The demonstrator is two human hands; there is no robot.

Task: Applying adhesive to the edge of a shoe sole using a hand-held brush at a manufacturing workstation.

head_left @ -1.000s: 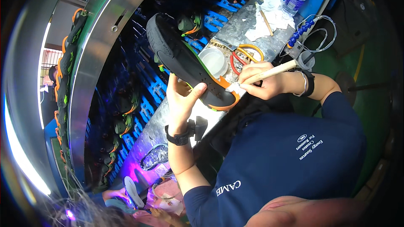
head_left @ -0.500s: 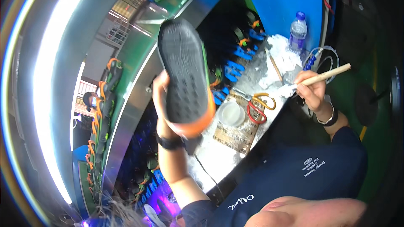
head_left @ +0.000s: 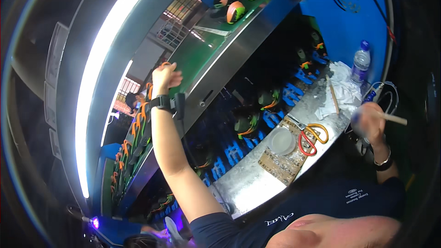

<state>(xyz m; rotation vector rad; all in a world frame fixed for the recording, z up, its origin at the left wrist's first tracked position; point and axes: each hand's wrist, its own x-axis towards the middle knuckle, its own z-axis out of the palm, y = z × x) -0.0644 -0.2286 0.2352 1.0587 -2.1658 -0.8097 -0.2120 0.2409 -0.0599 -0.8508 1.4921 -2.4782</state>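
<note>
My left hand [head_left: 167, 77] reaches out over the green conveyor belt [head_left: 195, 62], beside the end of a row of dark shoes [head_left: 136, 128] with orange and green trim. Its fingers are loosely curled and apart, and no shoe shows in its palm. A bit of orange peeks out behind it, partly hidden. At the right, beyond the worktable's edge, my right hand [head_left: 371, 121] is closed around a wooden-handled brush [head_left: 395, 119]. Motion smears that hand, and the brush's tip cannot be made out.
On the metal worktable [head_left: 248, 190] are a translucent cup [head_left: 281, 141], scissors [head_left: 308, 140] with red and yellow handles, white rags [head_left: 342, 87] with a wooden stick [head_left: 332, 95], and a water bottle [head_left: 361, 63]. Shoes on blue racks [head_left: 274, 118] stand behind. More shoes [head_left: 235, 12] lie up the belt.
The shoe that my left hand held sole-up is no longer in it. That hand has moved up and left to the belt. My right hand has moved right and down with the brush; the view has shifted.
</note>
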